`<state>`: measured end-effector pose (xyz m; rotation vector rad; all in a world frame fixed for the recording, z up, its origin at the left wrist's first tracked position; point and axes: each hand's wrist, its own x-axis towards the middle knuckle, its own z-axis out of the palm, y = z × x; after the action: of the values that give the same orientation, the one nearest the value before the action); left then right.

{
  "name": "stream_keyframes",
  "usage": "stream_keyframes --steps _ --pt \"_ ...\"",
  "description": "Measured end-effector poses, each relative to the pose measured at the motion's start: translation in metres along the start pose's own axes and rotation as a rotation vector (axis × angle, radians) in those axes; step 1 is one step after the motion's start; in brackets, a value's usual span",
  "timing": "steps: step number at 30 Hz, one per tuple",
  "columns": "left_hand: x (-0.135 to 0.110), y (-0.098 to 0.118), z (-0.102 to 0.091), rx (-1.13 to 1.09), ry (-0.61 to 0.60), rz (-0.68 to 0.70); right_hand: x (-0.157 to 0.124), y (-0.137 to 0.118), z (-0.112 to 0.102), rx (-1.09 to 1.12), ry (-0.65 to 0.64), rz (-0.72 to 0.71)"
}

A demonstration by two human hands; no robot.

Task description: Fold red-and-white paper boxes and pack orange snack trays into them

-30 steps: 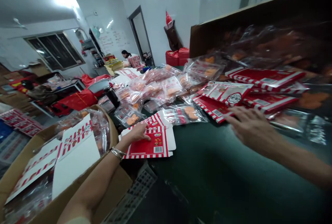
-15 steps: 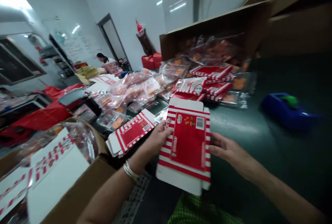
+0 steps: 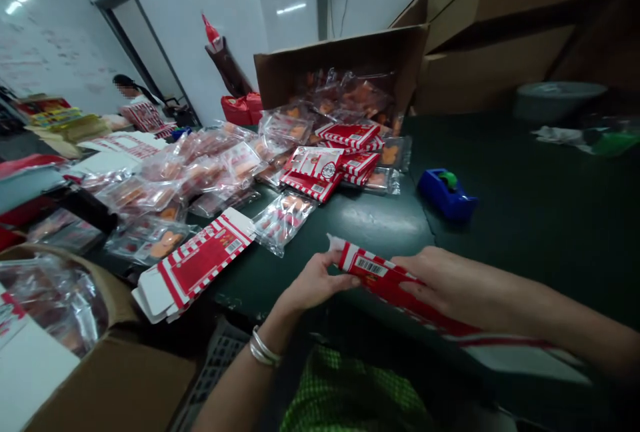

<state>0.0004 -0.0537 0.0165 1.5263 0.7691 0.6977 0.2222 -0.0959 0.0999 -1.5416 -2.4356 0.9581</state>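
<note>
Red-and-white carton [image 3: 371, 267] tilted near the desk's [image 3: 375, 222] front edge, left hand [image 3: 315, 285] pinching its barcode end, right hand [image 3: 433, 279] grasping farther along, presumably to keep it steady.

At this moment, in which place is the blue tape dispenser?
In the head view, the tape dispenser is right of centre, on the dark green table, to the right of the red-and-white packs and beyond the right hand.

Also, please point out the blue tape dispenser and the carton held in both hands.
Blue tape dispenser [image 3: 445, 200], head view: middle of its body.
Held carton [image 3: 385, 281], head view: its red printed side.
</note>
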Motion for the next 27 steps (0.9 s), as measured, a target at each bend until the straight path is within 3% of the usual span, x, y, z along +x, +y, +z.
stream_keyframes --steps 3,7,10,14,16,18,20,22,25,27 --pt "0.006 -0.011 -0.007 -0.034 -0.193 -0.127 0.008 0.008 0.011 -0.106 -0.043 0.022" --pt "0.013 -0.016 -0.017 -0.041 -0.242 -0.189 0.019 0.027 0.029 0.022 0.014 -0.030" --pt "0.020 -0.017 -0.024 -0.057 -0.150 -0.223 0.023 0.045 0.030 0.355 -0.056 -0.012" --pt "0.019 -0.023 -0.023 -0.119 0.222 -0.195 0.015 0.068 0.010 0.981 -0.151 0.230" --pt "0.012 -0.029 -0.008 -0.176 0.416 -0.184 0.008 0.075 0.002 1.119 -0.114 0.316" --pt "0.006 -0.034 0.018 -0.344 0.498 -0.225 0.003 0.078 0.002 1.159 -0.063 0.331" --pt "0.008 -0.034 0.049 -0.594 0.448 -0.256 0.003 0.077 0.009 1.129 0.028 0.306" --pt "0.018 -0.030 0.073 -0.739 0.395 -0.201 0.005 0.073 0.018 1.046 0.163 0.272" --pt "0.034 -0.020 0.086 -0.653 0.447 -0.128 0.005 0.069 0.025 1.013 0.251 0.256" --pt "0.038 -0.014 0.083 -0.561 0.464 -0.156 0.000 0.072 0.021 1.134 0.167 0.244"
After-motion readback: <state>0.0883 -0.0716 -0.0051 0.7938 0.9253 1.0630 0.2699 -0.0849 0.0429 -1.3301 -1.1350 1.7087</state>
